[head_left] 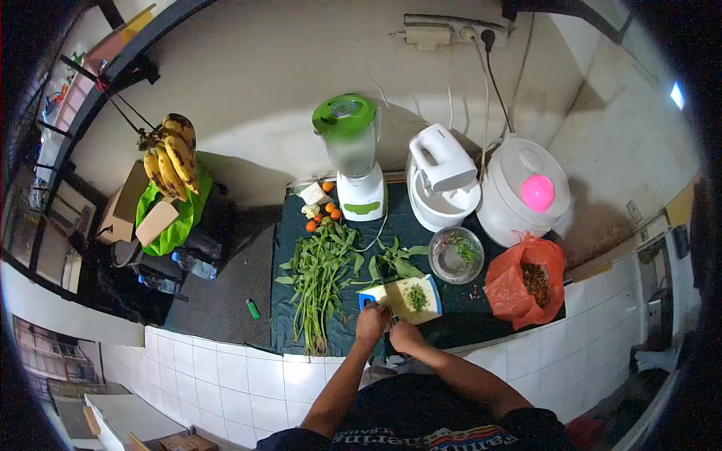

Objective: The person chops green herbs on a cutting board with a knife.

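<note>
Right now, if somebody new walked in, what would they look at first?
Probably the bright pink round thing on top of the white rounded appliance at the right. Next might come the yellow bananas hanging at the left and the green-lidded blender standing near the back wall. At the front, chopped greens lie on a pale cutting board.

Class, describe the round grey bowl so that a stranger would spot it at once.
Find the white stand mixer beside the green-and-white blender. In front of it, left of the orange-red plastic bag, sits the round grey bowl. Unlike the mixer's white bowl, it holds chopped green leaves.
</note>
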Demonstrator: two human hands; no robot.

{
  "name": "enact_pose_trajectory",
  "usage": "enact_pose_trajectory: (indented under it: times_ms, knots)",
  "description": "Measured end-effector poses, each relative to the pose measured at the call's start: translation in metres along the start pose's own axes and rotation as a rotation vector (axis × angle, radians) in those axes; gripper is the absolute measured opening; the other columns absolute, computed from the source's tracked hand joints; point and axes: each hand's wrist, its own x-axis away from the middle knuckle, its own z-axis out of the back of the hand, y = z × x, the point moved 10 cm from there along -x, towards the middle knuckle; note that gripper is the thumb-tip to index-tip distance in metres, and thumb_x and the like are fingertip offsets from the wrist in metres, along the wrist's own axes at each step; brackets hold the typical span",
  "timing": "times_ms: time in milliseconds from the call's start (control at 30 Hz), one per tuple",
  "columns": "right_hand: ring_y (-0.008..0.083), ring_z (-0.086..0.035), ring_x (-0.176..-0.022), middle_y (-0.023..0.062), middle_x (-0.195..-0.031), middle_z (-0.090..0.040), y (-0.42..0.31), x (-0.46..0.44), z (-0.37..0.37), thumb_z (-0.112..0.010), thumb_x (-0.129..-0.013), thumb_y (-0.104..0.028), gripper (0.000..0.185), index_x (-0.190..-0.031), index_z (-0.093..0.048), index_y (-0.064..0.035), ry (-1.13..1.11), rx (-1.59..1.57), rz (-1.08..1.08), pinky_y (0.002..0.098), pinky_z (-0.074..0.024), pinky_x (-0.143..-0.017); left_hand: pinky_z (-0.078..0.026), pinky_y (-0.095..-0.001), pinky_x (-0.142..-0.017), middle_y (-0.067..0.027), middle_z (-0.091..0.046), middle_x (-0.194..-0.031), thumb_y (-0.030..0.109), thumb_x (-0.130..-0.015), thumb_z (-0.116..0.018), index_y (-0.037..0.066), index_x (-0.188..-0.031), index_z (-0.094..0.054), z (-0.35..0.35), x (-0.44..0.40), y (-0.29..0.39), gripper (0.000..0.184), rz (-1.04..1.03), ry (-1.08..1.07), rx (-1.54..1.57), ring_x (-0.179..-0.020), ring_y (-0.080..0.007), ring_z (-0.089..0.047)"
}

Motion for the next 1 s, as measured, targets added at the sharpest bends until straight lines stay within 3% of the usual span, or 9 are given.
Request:
enact_pose_trajectory:
  times_ms: [100, 133, 200, 333, 633, 700, 800, 900, 1000]
  knots:
    - [0.0342, -0.068, -0.068, 0.0143, -0.061, -0.065, -0.004, -0.008, 0.012, -0.04, -0.097, -0.029, 0.049, -0.073, -0.063, 0.006, 0.127, -0.035, 0.065, 0.0473, -0.0535, -0.072, -0.052, -0.0457, -0.068, -0.0146, -0.061, -0.085, 0.017, -0.079, -0.062, 0.005, -0.08, -0.067, 0.008, 0.002, 0.008, 0.012, -0.013, 0.033, 0.006, -0.079, -0.0362, -0.061]
    - [0.0342, -0.068, -0.068, 0.0143, -0.061, -0.065, -0.011, -0.007, 0.026, -0.04, -0.097, -0.029, 0.049, -0.073, -0.063, 0.006, 0.12, -0.035, 0.068, 0.0473, -0.0535, -0.072, -0.052, -0.0456, -0.068, -0.0139, -0.061, -0.085, 0.017, -0.079, -0.062, 0.005, -0.08, -0.067, 0.008, 0.005, 0.009, 0.012, -0.025, 0.045, -0.009, -0.079, -0.0357, -0.061]
    - [0.0394, -0.066, -0.075, 0.0212, -0.072, -0.066, -0.014, -0.003, 0.022, -0.042, -0.095, -0.029, 0.046, -0.075, -0.064, 0.0068, -0.158, -0.12, 0.005, 0.0496, -0.0522, -0.074, -0.052, -0.0456, -0.068, -0.0134, -0.061, -0.086, 0.016, -0.08, -0.062, 0.005, -0.08, -0.066, 0.004, 0.007, 0.005, 0.012, -0.033, 0.036, -0.021, -0.08, -0.0354, -0.062]
    - [0.0423, -0.065, -0.08, 0.0255, -0.08, -0.066, -0.008, 0.011, 0.015, -0.042, -0.095, -0.028, 0.046, -0.077, -0.064, 0.0071, -0.138, -0.13, -0.037, 0.0512, -0.051, -0.075, -0.053, -0.0459, -0.068, -0.013, -0.062, -0.087, 0.016, -0.081, -0.061, 0.004, -0.08, -0.065, -0.001, 0.008, 0.002, 0.013, -0.037, 0.046, -0.067, -0.08, -0.0354, -0.062]
    - [0.043, -0.065, -0.081, 0.0283, -0.082, -0.065, -0.011, -0.001, 0.01, -0.042, -0.094, -0.027, 0.039, -0.091, -0.062, 0.0069, -0.1, -0.059, 0.067, 0.0507, -0.0512, -0.074, -0.051, -0.0479, -0.067, -0.0158, -0.061, -0.084, 0.016, -0.081, -0.062, 0.003, -0.08, -0.065, -0.005, 0.01, -0.003, 0.014, 0.004, 0.033, 0.038, -0.079, -0.0378, -0.061]
    - [0.044, -0.064, -0.079, 0.0276, -0.084, -0.065, -0.006, 0.007, 0.021, -0.048, -0.085, -0.016, 0.028, -0.082, -0.067, 0.0048, -0.025, -0.16, -0.028, 0.0526, -0.0508, -0.073, -0.051, -0.0478, -0.067, -0.0166, -0.061, -0.084, 0.016, -0.08, -0.062, 0.003, -0.08, -0.065, -0.004, 0.011, -0.003, 0.014, -0.011, 0.043, 0.056, -0.079, -0.0383, -0.061]
    - [0.0439, -0.065, -0.078, 0.0274, -0.082, -0.065, -0.026, 0.024, 0.021, -0.047, -0.087, -0.018, 0.03, -0.081, -0.067, 0.005, -0.163, -0.001, 0.13, 0.0519, -0.0514, -0.072, -0.05, -0.0476, -0.068, -0.0183, -0.06, -0.084, 0.015, -0.079, -0.062, 0.002, -0.08, -0.065, -0.001, 0.01, 0.0, 0.014, -0.014, 0.033, 0.073, -0.078, -0.0391, -0.06]
    - [0.0429, -0.065, -0.077, 0.0292, -0.077, -0.064, -0.011, 0.019, 0.013, -0.043, -0.094, -0.027, 0.041, -0.086, -0.062, 0.0089, -0.082, -0.105, 0.026, 0.0521, -0.0513, -0.072, -0.05, -0.0475, -0.068, -0.0196, -0.06, -0.083, 0.014, -0.078, -0.063, 0.001, -0.079, -0.065, -0.002, 0.005, 0.0, 0.013, -0.001, 0.014, 0.065, -0.077, -0.0395, -0.06]
    - [0.0426, -0.065, -0.077, 0.0286, -0.077, -0.064, -0.007, 0.0, 0.0, -0.043, -0.094, -0.026, 0.04, -0.09, -0.06, 0.0102, -0.12, -0.112, 0.064, 0.0524, -0.0515, -0.071, -0.05, -0.0474, -0.069, -0.0204, -0.06, -0.081, 0.013, -0.076, -0.063, 0.001, -0.08, -0.066, 0.003, 0.004, 0.002, 0.013, 0.014, 0.008, 0.064, -0.077, -0.0396, -0.06]
